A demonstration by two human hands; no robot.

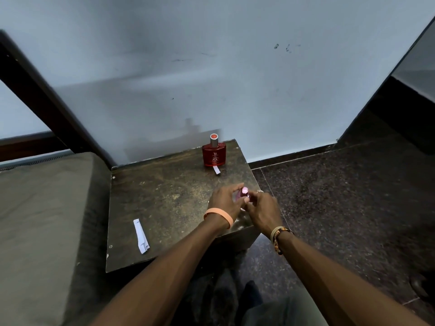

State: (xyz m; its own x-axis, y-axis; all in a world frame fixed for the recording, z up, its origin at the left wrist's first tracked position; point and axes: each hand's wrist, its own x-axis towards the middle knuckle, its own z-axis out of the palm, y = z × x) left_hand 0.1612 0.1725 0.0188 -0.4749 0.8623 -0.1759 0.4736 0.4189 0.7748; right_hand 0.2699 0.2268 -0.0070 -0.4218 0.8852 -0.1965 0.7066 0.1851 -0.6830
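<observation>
A small pink bottle [243, 193] stands near the right edge of a worn dark table [164, 203]. My left hand [226, 201], with an orange band on its wrist, curls round the bottle from the left. My right hand [264, 211], wearing a ring and a woven wristband, pinches the bottle from the right. Most of the bottle is hidden between the fingers; only its pink top shows. A red perfume bottle [214, 152] with a silver sprayer stands upright at the table's far edge.
A white paper strip [141, 236] lies at the table's front left, and a smaller strip [216, 170] lies before the red bottle. A grey cushion [44, 220] borders the table's left. Dark speckled floor [341, 196] lies to the right. The wall is close behind.
</observation>
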